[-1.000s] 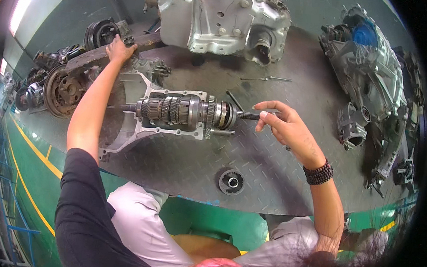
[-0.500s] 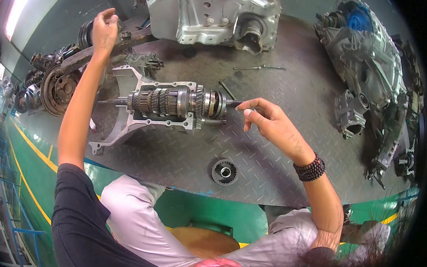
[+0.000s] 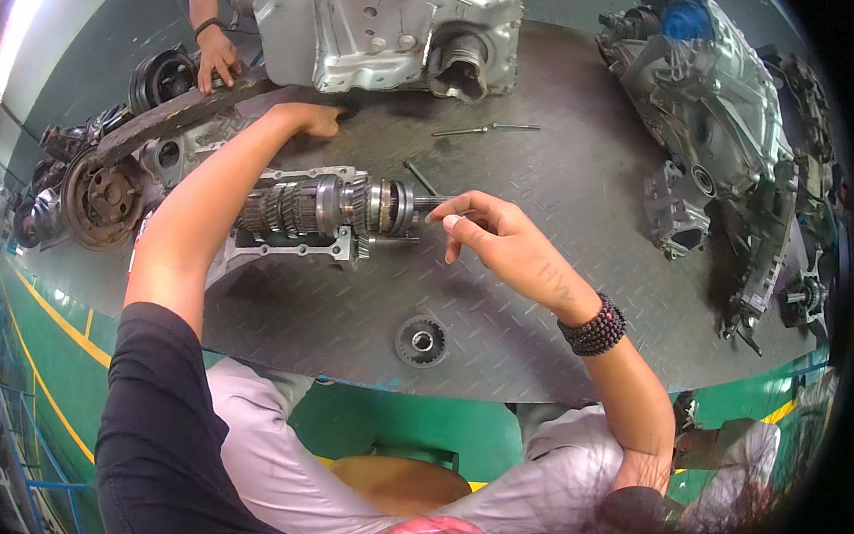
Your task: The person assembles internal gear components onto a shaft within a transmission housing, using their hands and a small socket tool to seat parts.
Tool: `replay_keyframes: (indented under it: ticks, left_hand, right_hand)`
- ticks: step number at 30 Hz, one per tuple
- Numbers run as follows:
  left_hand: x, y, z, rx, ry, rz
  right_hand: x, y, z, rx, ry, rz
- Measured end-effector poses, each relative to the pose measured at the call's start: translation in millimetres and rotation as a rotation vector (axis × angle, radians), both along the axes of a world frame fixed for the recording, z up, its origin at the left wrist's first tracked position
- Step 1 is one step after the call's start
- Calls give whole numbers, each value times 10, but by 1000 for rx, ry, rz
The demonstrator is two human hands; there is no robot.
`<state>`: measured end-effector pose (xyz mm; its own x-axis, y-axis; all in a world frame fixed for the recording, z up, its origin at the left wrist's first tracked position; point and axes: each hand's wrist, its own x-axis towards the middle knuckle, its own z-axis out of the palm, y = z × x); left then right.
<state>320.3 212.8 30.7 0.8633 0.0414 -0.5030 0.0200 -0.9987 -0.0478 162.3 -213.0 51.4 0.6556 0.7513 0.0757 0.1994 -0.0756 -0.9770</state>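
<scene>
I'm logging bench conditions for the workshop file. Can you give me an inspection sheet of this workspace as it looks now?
Surface: dark tread-plate table, greasy-looking.
Job's things: gear shaft assembly lying on its side in an open housing half.
Clutter: silver gearbox casing at the far edge; second casing at right; small round bearing near the front; thin rod; clutch disc at left.
Grippers: right hand pinches the shaft's end; left hand rests on the table beyond the gears. A co-worker's hand is at far left.
Cables: nothing seen.
Surroundings: green floor with yellow lines.
</scene>
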Motion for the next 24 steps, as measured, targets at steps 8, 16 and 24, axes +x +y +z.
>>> replay_keyframes:
  ticks: [8, 16, 24]
  left_hand:
    - [114, 113, -52, 21, -93, -1]
    - [207, -17, -347, -74, -294, -119]
    - [-557, -794, 371, -758, -125, -49]
  right_hand:
    - [90, -100, -85, -39, 10, -28]
    - [107, -122, -137, -92, -38, -44]
    - [199, -152, -261, -44, -61, -173]
